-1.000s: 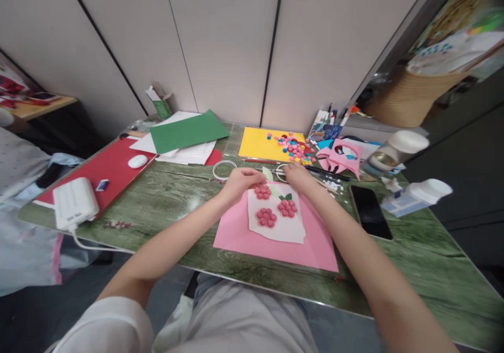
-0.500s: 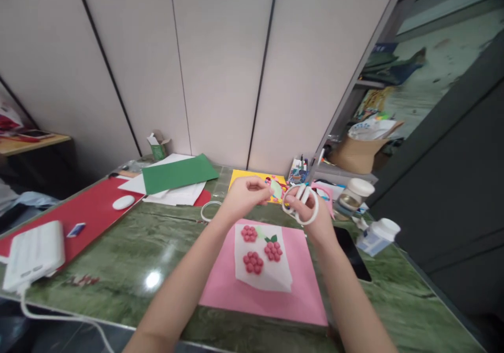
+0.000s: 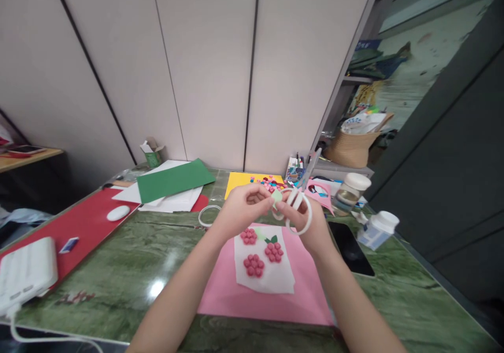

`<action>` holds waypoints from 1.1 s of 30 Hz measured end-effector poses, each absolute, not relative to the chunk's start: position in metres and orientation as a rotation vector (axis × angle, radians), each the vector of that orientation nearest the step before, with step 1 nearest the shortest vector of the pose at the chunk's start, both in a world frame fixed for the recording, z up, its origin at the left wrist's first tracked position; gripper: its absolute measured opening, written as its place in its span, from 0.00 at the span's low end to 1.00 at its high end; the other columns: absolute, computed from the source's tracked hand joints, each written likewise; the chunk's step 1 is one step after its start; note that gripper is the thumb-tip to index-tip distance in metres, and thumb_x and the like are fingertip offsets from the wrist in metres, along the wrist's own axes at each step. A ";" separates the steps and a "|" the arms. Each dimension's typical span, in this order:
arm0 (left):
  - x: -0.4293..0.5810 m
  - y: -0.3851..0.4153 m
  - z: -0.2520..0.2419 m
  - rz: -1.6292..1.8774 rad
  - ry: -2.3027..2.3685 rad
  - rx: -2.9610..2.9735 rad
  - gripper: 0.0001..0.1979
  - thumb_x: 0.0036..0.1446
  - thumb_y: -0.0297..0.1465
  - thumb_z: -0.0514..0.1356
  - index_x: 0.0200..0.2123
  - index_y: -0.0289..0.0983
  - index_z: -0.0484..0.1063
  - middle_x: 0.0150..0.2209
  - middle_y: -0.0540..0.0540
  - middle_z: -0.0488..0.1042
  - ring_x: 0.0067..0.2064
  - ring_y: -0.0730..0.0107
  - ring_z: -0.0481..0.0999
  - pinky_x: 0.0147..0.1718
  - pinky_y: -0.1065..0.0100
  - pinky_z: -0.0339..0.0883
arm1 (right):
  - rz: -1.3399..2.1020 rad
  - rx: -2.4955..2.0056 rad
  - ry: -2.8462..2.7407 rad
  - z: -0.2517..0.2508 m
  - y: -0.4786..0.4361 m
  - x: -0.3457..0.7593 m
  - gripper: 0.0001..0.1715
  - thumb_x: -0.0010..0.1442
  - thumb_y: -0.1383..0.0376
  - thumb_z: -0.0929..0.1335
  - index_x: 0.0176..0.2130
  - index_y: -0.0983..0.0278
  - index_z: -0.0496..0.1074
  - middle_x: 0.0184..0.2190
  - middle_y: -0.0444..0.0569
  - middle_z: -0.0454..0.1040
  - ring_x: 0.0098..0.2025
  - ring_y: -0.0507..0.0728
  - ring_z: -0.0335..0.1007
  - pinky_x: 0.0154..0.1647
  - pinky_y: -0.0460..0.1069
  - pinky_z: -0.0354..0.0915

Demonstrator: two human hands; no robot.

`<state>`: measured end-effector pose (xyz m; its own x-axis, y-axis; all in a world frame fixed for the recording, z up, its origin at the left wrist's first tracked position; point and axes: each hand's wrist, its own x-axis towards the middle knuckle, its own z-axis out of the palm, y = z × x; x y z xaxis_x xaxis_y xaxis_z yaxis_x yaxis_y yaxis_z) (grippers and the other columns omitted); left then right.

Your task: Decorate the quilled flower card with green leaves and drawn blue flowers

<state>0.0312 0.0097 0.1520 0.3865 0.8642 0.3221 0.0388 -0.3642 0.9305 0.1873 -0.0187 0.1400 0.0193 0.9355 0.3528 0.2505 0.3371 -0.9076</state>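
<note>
Between the fingertips of my left hand (image 3: 248,206) is a small piece of light green paper (image 3: 276,198). My right hand (image 3: 309,222) is closed around a pair of white-handled scissors (image 3: 300,217), their blades pointing up and away; its thumb and finger also reach the green paper's edge. Below both hands a white paper sheet (image 3: 265,282) lies on a larger pink sheet (image 3: 228,303). On the white sheet are three pink clusters of small balls, one of them a cluster (image 3: 273,252) with dark green leaves (image 3: 271,239) at its top. A pale green patch shows beside the upper left cluster.
Yellow paper (image 3: 236,181) with several coloured bits lies behind my hands. Green card (image 3: 175,181) and white sheets are back left, beside red paper (image 3: 94,214) with a white power bank (image 3: 29,269). At right stand a jar (image 3: 350,193), a white bottle (image 3: 380,230) and a black tablet (image 3: 350,248).
My hands have come together, and the right hand with the scissors has moved left to touch the light green paper. The camera view has shifted slightly.
</note>
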 end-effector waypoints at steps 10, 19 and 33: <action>0.020 0.011 0.159 1.583 0.844 1.461 0.09 0.49 0.34 0.62 0.23 0.35 0.68 0.22 0.50 0.73 0.25 0.75 0.73 0.28 0.74 0.65 | 0.784 -1.236 -1.869 0.131 -0.030 0.189 0.13 0.57 0.58 0.63 0.26 0.63 0.58 0.21 0.40 0.58 0.24 0.49 0.51 0.26 0.45 0.51; 0.018 0.017 0.154 1.682 0.712 1.311 0.09 0.50 0.34 0.61 0.25 0.36 0.66 0.23 0.51 0.72 0.28 0.74 0.75 0.28 0.73 0.66 | 0.785 -1.236 -1.990 0.128 -0.038 0.177 0.15 0.58 0.56 0.60 0.26 0.62 0.55 0.21 0.40 0.57 0.24 0.50 0.49 0.26 0.46 0.48; 0.023 0.016 0.154 1.595 0.632 1.153 0.10 0.47 0.34 0.62 0.24 0.36 0.63 0.26 0.50 0.72 0.28 0.75 0.75 0.26 0.74 0.69 | 0.802 -1.232 -2.017 0.128 -0.041 0.177 0.17 0.57 0.55 0.60 0.25 0.62 0.54 0.21 0.41 0.58 0.24 0.50 0.48 0.26 0.46 0.47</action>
<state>0.0226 0.0162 0.1543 -0.0172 0.9302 0.3665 -0.4268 -0.3383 0.8387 0.1769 -0.0405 0.1275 -0.3605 0.9109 0.2009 0.5242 0.3760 -0.7641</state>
